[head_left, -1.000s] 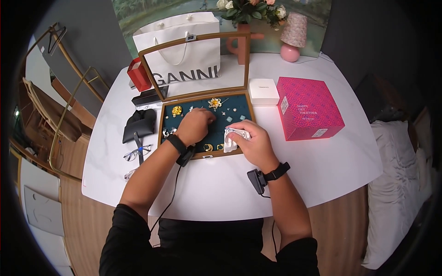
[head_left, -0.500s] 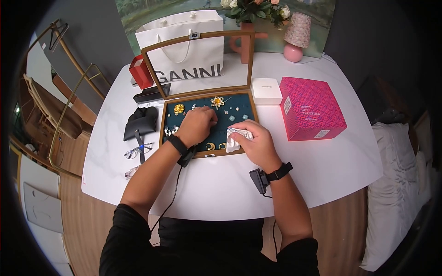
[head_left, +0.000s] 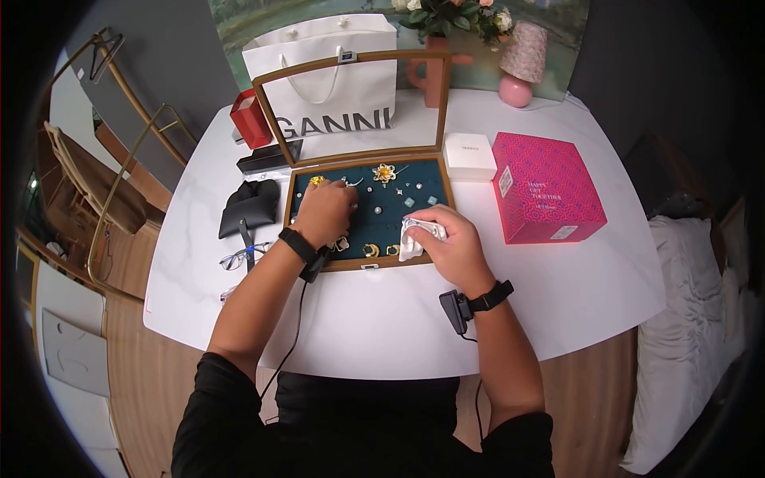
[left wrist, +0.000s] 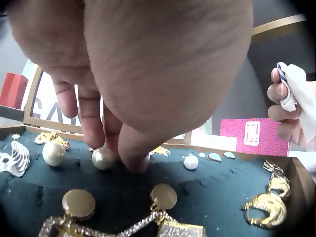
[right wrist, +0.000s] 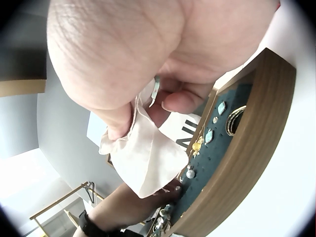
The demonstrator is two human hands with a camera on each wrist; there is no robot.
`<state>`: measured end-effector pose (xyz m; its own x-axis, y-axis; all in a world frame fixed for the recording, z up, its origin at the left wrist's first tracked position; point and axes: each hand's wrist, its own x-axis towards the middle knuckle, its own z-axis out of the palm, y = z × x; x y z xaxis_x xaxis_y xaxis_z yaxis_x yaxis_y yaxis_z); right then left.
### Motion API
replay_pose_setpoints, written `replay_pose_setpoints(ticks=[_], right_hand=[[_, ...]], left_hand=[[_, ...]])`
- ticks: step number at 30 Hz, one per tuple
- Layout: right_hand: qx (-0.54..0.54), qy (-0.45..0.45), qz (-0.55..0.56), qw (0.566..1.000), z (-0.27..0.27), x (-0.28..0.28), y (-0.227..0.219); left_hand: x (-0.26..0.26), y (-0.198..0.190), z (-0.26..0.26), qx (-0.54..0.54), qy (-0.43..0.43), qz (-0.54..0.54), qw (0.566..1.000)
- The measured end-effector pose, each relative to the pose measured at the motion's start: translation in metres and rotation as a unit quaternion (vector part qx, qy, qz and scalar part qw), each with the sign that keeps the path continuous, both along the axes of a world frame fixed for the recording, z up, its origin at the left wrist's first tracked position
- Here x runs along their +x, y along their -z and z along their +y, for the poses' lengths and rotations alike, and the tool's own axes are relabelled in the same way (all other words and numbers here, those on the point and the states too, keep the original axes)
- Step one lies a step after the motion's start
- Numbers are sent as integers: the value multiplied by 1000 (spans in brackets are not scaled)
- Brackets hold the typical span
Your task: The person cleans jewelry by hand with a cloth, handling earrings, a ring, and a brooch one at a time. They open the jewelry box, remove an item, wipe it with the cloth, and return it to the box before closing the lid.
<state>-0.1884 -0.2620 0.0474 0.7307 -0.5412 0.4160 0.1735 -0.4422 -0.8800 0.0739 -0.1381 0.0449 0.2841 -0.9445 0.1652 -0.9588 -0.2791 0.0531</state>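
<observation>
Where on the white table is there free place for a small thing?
Two patches look bare: the table between the jewelry box and near edge, and the stretch between the pink box, right forearm and right edge. Crowded: the left side, with black pouch and glasses, and behind the open lid, with the paper bag.

The small cloth pouch (head_left: pixel 411 245) at the near right is cream-white; the rectangular wooden jewellery box (right wrist: pixel 269 98) is brown, its padded lining (head_left: pixel 374 229) dark teal, set with glossy off-white round pearls (left wrist: pixel 54 153) and a gold flower-shaped brooch (head_left: pixel 384 173) with an amber centre. At the right, a hot-pink cardboard box (head_left: pixel 548 187) bears a purple geometric pattern; far left, a white paper bag (head_left: pixel 319 36) carries black lettering beside a red box (head_left: pixel 252 121).
</observation>
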Motion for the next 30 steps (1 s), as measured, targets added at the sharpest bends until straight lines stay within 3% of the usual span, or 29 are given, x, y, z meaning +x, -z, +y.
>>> replay_pose_setpoints(ticks=[6, 12, 15, 17, 20, 26, 29, 30], right_hand=[[16, -7, 21, 1000, 0, 0, 2], [12, 30, -1, 999, 0, 4, 6], [48, 33, -26, 998, 3, 5, 9], [132, 14, -16, 991, 8, 4, 8], [225, -38, -25, 973, 20, 6, 10], [218, -116, 0, 969, 46, 15, 22], [225, -141, 43, 963, 55, 16, 18], [237, -152, 55, 958, 55, 16, 20]], left_hand=[[-3, -2, 0, -53, 0, 13, 999], [8, -2, -4, -168, 34, 109, 979], [-31, -31, 8, -197, 9, 351, 915], [-51, -37, 22, -223, 55, 389, 892], [-83, -46, 46, -242, 73, 373, 893], [-99, 0, 76, -347, 56, 382, 855], [-103, 20, 84, -394, 43, 427, 813], [-103, 22, 90, -361, 34, 474, 802]])
